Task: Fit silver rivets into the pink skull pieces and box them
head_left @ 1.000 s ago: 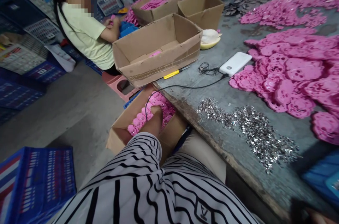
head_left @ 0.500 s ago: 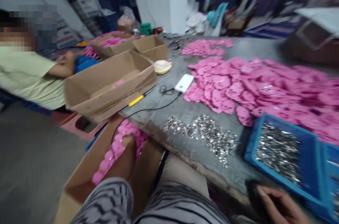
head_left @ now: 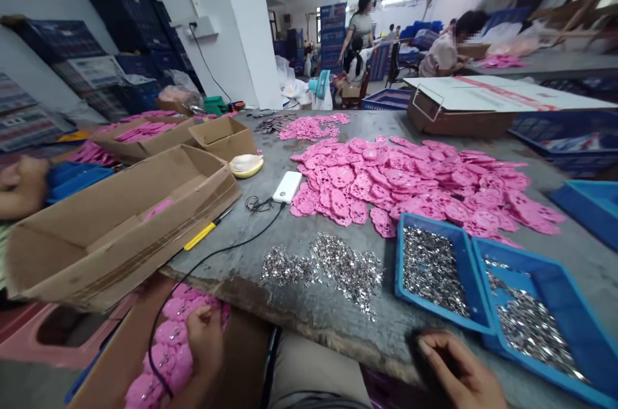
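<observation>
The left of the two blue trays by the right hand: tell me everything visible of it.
This blue tray is rectangular, open-topped and plastic-looking, with a lighter blue rim. It sits upright on the grey table. Small, shiny, metal-looking pieces cover most of its floor. Its right side seems to touch the neighbouring tray. Pink pieces lie just beyond its far edge; whether they touch it is unclear. The right hand is before its near edge, not holding it.

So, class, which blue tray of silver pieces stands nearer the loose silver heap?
The left blue tray, between the loose silver heap and the right blue tray.
</observation>
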`<state>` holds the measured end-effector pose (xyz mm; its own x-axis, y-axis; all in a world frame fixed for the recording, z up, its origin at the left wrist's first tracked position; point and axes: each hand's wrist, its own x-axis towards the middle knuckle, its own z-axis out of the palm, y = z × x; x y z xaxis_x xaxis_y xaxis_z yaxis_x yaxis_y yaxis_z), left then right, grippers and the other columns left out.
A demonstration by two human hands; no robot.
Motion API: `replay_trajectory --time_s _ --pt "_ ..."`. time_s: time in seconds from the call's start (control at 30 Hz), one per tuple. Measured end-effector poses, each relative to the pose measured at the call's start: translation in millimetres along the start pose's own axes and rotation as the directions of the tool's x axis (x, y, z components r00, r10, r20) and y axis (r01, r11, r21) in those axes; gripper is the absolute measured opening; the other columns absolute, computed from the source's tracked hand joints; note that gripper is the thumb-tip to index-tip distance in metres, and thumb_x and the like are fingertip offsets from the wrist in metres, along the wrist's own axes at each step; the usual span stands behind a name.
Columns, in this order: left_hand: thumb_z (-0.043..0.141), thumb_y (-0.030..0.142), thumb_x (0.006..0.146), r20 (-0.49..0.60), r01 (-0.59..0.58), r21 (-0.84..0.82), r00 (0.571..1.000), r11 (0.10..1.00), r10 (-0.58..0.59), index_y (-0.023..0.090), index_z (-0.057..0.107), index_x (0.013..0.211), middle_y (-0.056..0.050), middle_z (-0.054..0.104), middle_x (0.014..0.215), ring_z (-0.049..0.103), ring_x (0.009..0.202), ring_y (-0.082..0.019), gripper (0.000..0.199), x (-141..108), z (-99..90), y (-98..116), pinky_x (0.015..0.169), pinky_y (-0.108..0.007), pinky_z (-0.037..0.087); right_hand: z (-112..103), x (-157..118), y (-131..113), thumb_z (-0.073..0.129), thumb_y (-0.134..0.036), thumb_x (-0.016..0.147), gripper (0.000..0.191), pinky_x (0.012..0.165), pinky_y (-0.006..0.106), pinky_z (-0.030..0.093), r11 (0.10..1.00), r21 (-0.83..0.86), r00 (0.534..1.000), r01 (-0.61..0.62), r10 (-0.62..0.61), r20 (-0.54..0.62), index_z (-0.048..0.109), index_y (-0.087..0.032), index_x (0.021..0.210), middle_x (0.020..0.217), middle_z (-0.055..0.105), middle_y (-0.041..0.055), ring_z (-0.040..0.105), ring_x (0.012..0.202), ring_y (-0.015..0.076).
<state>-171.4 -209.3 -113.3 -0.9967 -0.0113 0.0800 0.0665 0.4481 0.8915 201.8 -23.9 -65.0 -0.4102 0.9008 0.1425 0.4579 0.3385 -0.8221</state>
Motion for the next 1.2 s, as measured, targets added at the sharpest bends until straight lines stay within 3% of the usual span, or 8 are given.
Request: replay_trajectory --time_s 0.13,0.3,0.37,0.43,0.7,0.93,1.1,1.2 --pt "0.059 0.042 0.067 0.198 -0.298 -0.077 0.931 0.952 0.307 0.023 0.051 0.083 -0.002 0.056 0.078 0.055 0.070 -0.020 0.026 -33.1 -17.6 39.6 0.066 -0.035 0.049 1.4 1.9 -14.8 0.057 -0.062 0.075 0.043 0.059 0.025 0.055 1.000 -0.011 0.999 -0.009 0.009 -0.049 0.067 -0.022 0.063 0.068 0.070 0.0057 0.067 0.063 0.0203" --pt "0.049 0.029 0.082 0.394 -0.717 -0.275 0.524 0.641 0.755 0.022 0.055 0.100 -0.007 0.058 0.093 0.057 0.080 -0.018 0.020 -46.8 18.5 125.7 0.078 -0.034 0.049 4.0 4.2 -25.3 0.054 -0.063 0.075 0.044 0.060 0.028 0.054 0.999 -0.025 0.998 -0.031 0.029 -0.052 0.066 -0.023 0.063 0.066 0.068 0.0056 0.064 0.060 0.0197" --pt "0.046 0.023 0.085 0.553 -0.716 -0.347 0.366 0.606 0.749 0.020 0.053 0.112 -0.010 0.058 0.104 0.058 0.086 -0.018 0.029 -45.9 53.5 160.2 0.083 -0.033 0.048 4.6 4.2 -26.2 0.054 -0.063 0.075 0.043 0.057 0.027 0.053 0.999 -0.036 0.996 -0.037 0.034 -0.080 0.065 -0.023 0.063 0.064 0.068 0.0053 0.063 0.059 0.0194" --pt "0.050 0.019 0.084 0.685 -0.728 -0.286 0.298 0.622 0.664 0.016 0.050 0.119 -0.013 0.056 0.114 0.058 0.095 -0.020 0.035 -46.6 92.4 191.1 0.089 -0.033 0.046 5.4 3.3 -25.7 0.054 -0.062 0.075 0.042 0.054 0.027 0.052 0.998 -0.044 0.991 -0.045 0.039 -0.125 0.064 -0.023 0.062 0.061 0.066 0.0044 0.061 0.055 0.0183" --pt "0.066 0.042 0.079 0.835 -0.906 0.115 0.310 0.406 0.454 0.013 0.042 0.129 -0.022 0.045 0.130 0.048 0.118 -0.038 0.062 -74.6 185.2 249.5 0.097 -0.046 0.039 7.3 -0.6 -21.5 0.053 -0.056 0.077 0.038 0.056 0.027 0.051 0.999 -0.042 0.977 -0.034 0.025 -0.211 0.063 -0.022 0.064 0.062 0.066 0.0040 0.061 0.056 0.0179" --pt "0.062 0.017 0.080 0.821 -0.885 0.040 0.293 0.464 0.489 0.012 0.055 0.113 -0.020 0.051 0.119 0.055 0.112 -0.033 0.035 -70.2 179.1 250.3 0.090 -0.040 0.045 7.2 -0.1 -20.4 0.052 -0.054 0.080 0.038 0.055 0.025 0.051 0.999 -0.036 0.972 0.026 -0.034 -0.234 0.064 -0.022 0.063 0.062 0.066 0.0038 0.063 0.057 0.0174" --pt "0.063 0.025 0.080 0.744 -0.801 -0.058 0.363 0.596 0.560 0.015 0.046 0.127 -0.016 0.051 0.126 0.055 0.115 -0.026 0.051 -60.0 164.3 236.1 0.096 -0.037 0.045 7.1 -1.4 -18.3 0.053 -0.053 0.082 0.038 0.056 0.024 0.052 0.997 -0.038 0.971 0.061 -0.068 -0.228 0.064 -0.022 0.064 0.064 0.067 0.0036 0.064 0.059 0.0171" --pt "0.060 0.019 0.078 0.650 -0.558 -0.292 0.480 0.777 0.589 0.015 0.048 0.123 -0.013 0.058 0.119 0.060 0.106 -0.022 0.046 -52.6 153.0 208.2 0.089 -0.034 0.049 6.9 -2.4 -18.3 0.052 -0.055 0.083 0.040 0.056 0.025 0.052 0.997 -0.025 0.969 0.077 -0.081 -0.235 0.063 -0.021 0.064 0.064 0.067 0.0041 0.064 0.058 0.0176"
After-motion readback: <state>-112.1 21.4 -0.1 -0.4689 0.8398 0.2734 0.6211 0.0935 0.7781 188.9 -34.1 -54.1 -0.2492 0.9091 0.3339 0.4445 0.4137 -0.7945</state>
